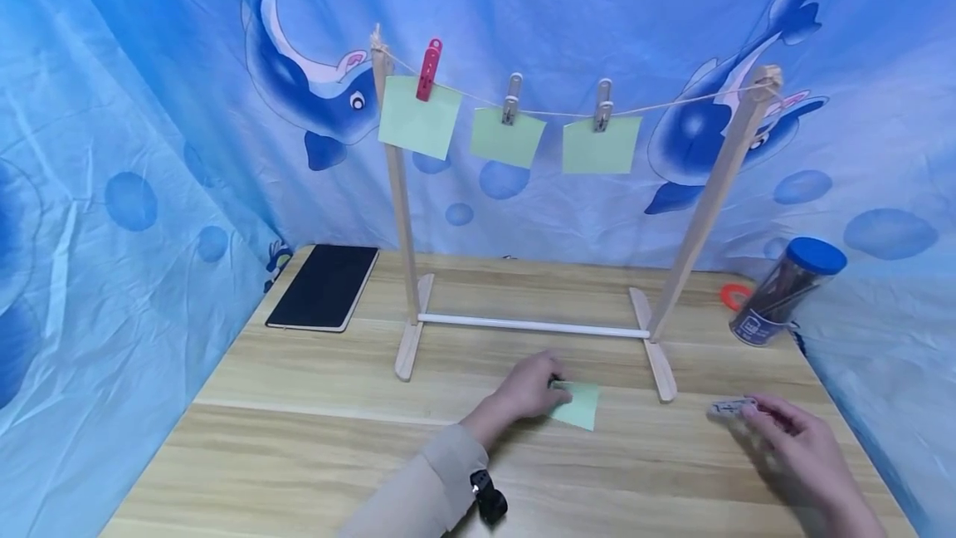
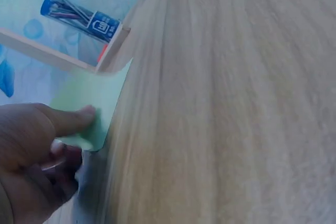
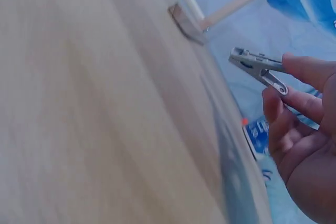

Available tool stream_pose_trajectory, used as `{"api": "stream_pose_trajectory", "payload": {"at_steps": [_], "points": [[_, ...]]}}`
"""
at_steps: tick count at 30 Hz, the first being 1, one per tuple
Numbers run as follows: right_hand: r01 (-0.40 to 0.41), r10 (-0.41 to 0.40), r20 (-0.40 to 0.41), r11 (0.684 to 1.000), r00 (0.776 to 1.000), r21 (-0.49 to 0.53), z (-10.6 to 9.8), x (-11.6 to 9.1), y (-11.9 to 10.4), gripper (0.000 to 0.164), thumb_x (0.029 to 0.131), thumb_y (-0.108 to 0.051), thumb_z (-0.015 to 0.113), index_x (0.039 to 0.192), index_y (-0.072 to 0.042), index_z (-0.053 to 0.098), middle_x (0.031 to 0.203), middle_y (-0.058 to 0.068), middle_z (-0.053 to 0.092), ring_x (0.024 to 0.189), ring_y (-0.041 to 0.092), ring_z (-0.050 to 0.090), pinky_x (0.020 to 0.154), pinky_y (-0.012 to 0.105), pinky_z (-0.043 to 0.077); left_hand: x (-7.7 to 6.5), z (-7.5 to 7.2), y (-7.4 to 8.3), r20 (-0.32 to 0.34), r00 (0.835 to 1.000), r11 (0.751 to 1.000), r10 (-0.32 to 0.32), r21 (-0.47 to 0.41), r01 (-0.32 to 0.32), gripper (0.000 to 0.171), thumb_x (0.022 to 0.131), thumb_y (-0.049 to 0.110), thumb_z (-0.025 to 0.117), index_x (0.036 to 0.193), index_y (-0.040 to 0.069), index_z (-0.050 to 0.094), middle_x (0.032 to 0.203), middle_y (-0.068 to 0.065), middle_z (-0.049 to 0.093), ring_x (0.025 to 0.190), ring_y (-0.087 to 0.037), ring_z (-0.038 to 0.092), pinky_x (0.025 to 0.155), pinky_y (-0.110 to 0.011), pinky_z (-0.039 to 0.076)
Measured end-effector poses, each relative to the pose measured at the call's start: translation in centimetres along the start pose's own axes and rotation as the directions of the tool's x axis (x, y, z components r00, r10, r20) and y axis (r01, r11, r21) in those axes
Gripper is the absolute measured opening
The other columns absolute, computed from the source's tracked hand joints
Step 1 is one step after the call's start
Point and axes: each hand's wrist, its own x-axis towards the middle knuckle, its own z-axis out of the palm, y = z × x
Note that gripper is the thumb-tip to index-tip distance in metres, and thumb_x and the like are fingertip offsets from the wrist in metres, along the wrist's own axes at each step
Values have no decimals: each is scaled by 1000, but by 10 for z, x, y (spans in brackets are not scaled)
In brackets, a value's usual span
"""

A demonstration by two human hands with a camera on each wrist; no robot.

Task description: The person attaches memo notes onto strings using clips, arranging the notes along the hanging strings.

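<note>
My left hand [image 1: 529,388] pinches a light green paper square [image 1: 578,405] between thumb and fingers, low over the table in front of the wooden stand. In the left wrist view the thumb lies on the face of the paper [image 2: 100,98]. At the right, my right hand [image 1: 802,447] holds a grey clothespin [image 3: 257,66] by its handles, its nose pointing left. On the string of the stand hang several things: a green paper [image 1: 420,123] under a red clothespin [image 1: 429,70], and two more green papers under grey clothespins [image 1: 511,98].
The wooden stand's posts [image 1: 713,198] rise from feet joined by a white bar [image 1: 534,325]. A black notebook [image 1: 323,287] lies at the back left. A blue-lidded tube of pens [image 1: 787,293] and an orange ring [image 1: 735,296] stand at the back right. Behind hangs a blue dolphin-print curtain [image 1: 582,15].
</note>
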Motion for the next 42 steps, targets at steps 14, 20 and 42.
{"api": "stream_pose_trajectory", "payload": {"at_steps": [14, 20, 42], "points": [[129, -175, -33, 576, 984, 807, 27, 7, -16, 34, 99, 10, 54, 109, -13, 77, 95, 3, 78, 86, 11, 75, 74, 21, 59, 0, -18, 13, -155, 984, 842, -93, -540, -6, 13, 87, 2, 77, 100, 5, 76, 92, 0, 75, 67, -1, 61, 57, -15, 49], [121, -171, -35, 523, 985, 844, 31, 7, -26, 36, 100, 11, 52, 109, -11, 78, 92, 4, 78, 81, 12, 75, 67, 20, 59, -5, -32, 21, -130, 990, 770, -52, -636, -43, 17, 99, 10, 65, 110, 2, 75, 97, -9, 77, 92, -34, 73, 71, -21, 57], [449, -486, -246, 362, 839, 817, 31, 26, -118, 30, 98, 17, 48, 122, 13, 65, 100, 14, 75, 81, 18, 76, 73, 24, 59, 22, -93, 62, -332, 943, 666, -33, -711, -227, 19, 97, 9, 69, 110, -4, 74, 98, -13, 77, 90, -21, 75, 80, -30, 61]]}}
